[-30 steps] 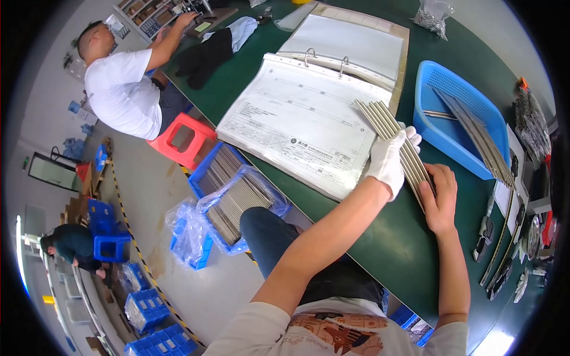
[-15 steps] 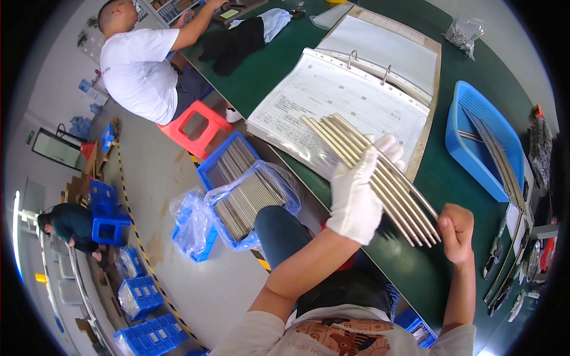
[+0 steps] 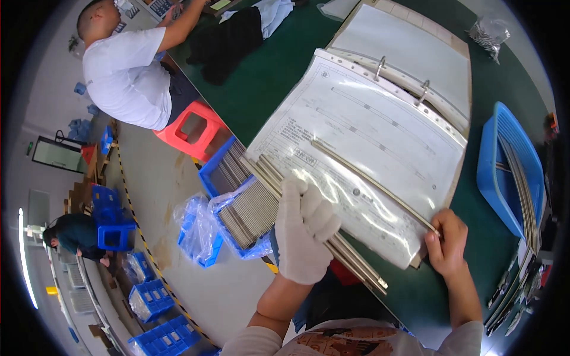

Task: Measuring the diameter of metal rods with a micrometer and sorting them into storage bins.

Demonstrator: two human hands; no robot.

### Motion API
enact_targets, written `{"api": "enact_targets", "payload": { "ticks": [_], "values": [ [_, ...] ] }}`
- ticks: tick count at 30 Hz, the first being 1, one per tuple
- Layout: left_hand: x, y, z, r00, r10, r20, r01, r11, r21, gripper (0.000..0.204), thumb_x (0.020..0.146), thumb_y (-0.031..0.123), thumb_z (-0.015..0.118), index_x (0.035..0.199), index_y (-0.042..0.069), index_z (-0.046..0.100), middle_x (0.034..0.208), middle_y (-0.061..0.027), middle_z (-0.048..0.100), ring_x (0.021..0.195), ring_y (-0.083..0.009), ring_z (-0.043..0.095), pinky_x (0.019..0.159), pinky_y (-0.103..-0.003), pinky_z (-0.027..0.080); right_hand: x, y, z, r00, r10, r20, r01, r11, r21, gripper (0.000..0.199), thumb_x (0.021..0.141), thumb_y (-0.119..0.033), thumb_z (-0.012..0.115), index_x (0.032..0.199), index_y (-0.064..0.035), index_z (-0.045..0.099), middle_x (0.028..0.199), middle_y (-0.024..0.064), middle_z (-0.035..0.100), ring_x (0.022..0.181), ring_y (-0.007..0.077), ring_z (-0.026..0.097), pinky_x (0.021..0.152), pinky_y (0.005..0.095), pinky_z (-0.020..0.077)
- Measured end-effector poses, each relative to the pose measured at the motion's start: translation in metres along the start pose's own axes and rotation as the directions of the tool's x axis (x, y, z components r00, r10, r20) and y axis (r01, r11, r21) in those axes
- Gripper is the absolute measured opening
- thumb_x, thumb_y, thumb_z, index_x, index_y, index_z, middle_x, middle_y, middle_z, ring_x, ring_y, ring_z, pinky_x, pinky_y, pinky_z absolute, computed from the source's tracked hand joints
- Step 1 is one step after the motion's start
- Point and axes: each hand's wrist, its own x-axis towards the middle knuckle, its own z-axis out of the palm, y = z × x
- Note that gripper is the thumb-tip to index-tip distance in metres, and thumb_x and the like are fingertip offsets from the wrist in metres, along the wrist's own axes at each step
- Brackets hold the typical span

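Since a moment ago, the bundle of thin metal strips (image 3: 323, 237) has slid off the green table (image 3: 267, 77) edge toward the person's lap, and one strip (image 3: 374, 181) has come away from it.

In the head view, the gloved left hand (image 3: 303, 234) is closed around the bundle, down by the table edge. The bare right hand (image 3: 446, 242) pinches the near end of the single strip, which lies across the open binder (image 3: 380, 124). One strip looks picked out from the rest.

A blue tray (image 3: 504, 172) with more strips sits to the right.
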Motion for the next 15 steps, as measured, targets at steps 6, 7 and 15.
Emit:
{"api": "enact_targets", "payload": {
  "ticks": [6,7,15],
  "values": [
    [0.016,0.012,0.006,0.992,-0.122,-0.032,0.117,0.983,-0.142,0.021,0.092,0.026,0.031,0.096,0.009,0.043,0.056,0.0065,0.024,0.041,-0.0022,0.022,0.037,-0.015,0.021,-0.004,0.002,0.000,0.992,-0.046,-0.117,0.055,0.996,0.075,0.012,0.061,-0.012,0.058,0.065,-0.0053,0.049,0.052,0.0045,0.046,0.044,0.0194,0.043,0.044,0.0278,0.0312],
    [0.018,0.013,0.007,0.985,-0.157,-0.065,0.143,0.974,-0.178,0.030,0.092,0.024,0.029,0.111,0.006,0.043,0.056,0.0061,0.025,0.040,-0.0017,0.024,0.034,-0.015,0.022,-0.002,0.002,0.000,0.990,-0.052,-0.132,0.059,0.997,0.054,0.012,0.059,-0.009,0.061,0.064,-0.0056,0.050,0.051,0.0052,0.048,0.043,0.0189,0.045,0.043,0.0282,0.0317],
    [0.020,0.013,0.006,0.987,-0.102,-0.123,0.105,0.994,0.021,0.043,0.091,0.018,0.033,0.131,0.015,0.018,0.063,0.0061,0.028,0.043,-0.0016,0.023,0.039,-0.015,0.021,-0.001,0.005,-0.001,0.990,0.071,-0.119,-0.058,0.992,0.109,0.018,0.061,-0.012,0.067,0.060,-0.0065,0.050,0.052,0.0054,0.050,0.045,0.0193,0.046,0.044,0.0282,0.0326]
  ]
}}
